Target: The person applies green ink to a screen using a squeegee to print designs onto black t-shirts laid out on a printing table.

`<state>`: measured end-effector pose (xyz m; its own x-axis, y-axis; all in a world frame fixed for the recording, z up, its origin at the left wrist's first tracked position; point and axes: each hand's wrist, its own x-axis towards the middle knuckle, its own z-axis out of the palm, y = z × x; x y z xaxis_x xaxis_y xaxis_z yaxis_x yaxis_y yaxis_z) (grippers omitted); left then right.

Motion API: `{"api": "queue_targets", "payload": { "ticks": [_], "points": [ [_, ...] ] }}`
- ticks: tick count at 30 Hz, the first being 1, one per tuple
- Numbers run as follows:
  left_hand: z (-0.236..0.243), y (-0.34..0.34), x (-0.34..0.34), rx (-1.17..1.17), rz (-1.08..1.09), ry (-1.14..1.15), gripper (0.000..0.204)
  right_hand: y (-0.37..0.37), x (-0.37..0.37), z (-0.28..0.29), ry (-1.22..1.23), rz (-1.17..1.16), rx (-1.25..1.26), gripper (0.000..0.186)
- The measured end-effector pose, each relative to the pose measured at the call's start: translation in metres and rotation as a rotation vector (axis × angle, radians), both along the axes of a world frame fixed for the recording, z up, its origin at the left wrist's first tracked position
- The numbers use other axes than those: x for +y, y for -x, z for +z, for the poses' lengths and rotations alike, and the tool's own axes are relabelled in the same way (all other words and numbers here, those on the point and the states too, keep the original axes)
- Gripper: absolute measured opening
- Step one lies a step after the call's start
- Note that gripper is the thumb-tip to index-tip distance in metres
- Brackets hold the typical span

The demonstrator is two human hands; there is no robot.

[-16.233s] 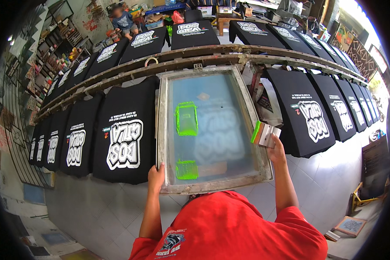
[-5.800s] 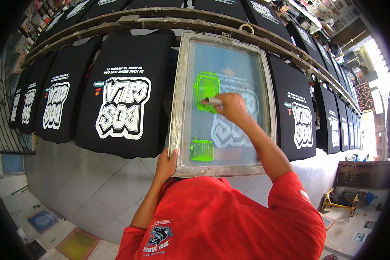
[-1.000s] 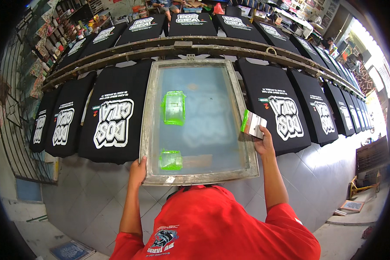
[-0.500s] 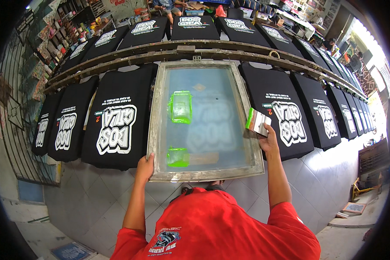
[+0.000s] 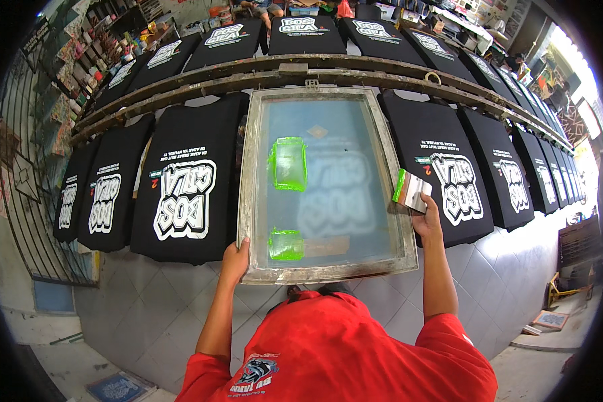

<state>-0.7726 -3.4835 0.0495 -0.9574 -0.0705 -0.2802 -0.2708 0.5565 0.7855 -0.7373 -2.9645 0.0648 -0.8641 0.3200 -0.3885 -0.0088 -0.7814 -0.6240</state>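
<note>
A screen-printing frame (image 5: 246, 177) with bluish mesh lies over a black T-shirt, whose white print shows blurred through it. Two bright green patches, an upper patch (image 5: 289, 164) and a lower patch (image 5: 286, 245), sit on the mesh's left part. My left hand (image 5: 235, 260) is closed on the frame's lower left edge, thumb on top. In my right hand (image 5: 427, 218) is a squeegee (image 5: 412, 191) with green ink along its left edge, held at the frame's right side. Whether the right fingers also grip the frame is hidden.
Black printed T-shirts on boards line both sides, such as a left shirt (image 5: 181, 174) and a right shirt (image 5: 442, 161). Behind the frame runs a long rail (image 5: 214, 86), with another row of shirts beyond. A seated person (image 5: 264, 10) is at the far side. Grey floor tiles (image 5: 147, 315) lie below.
The whole view has shifted slightly, so everything sits a little further right. Both hands keep their places at the frame, and the squeegee stays in my right hand.
</note>
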Motion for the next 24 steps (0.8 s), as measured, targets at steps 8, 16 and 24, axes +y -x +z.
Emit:
{"api": "queue_targets", "payload": {
  "ticks": [8,16,24],
  "points": [
    [-0.016,0.0,0.003,-0.027,0.021,0.158,0.054,0.005,0.005,-0.008,-0.159,-0.066,-0.082,0.036],
    [-0.024,0.003,-0.007,-0.139,0.043,-0.173,0.049,0.077,-0.071,0.093,-0.684,0.248,0.133,0.033],
    [-0.01,0.004,0.001,-0.093,0.012,-0.155,0.051,0.21,-0.197,0.099,-1.893,0.571,0.178,0.035]
  ]
}}
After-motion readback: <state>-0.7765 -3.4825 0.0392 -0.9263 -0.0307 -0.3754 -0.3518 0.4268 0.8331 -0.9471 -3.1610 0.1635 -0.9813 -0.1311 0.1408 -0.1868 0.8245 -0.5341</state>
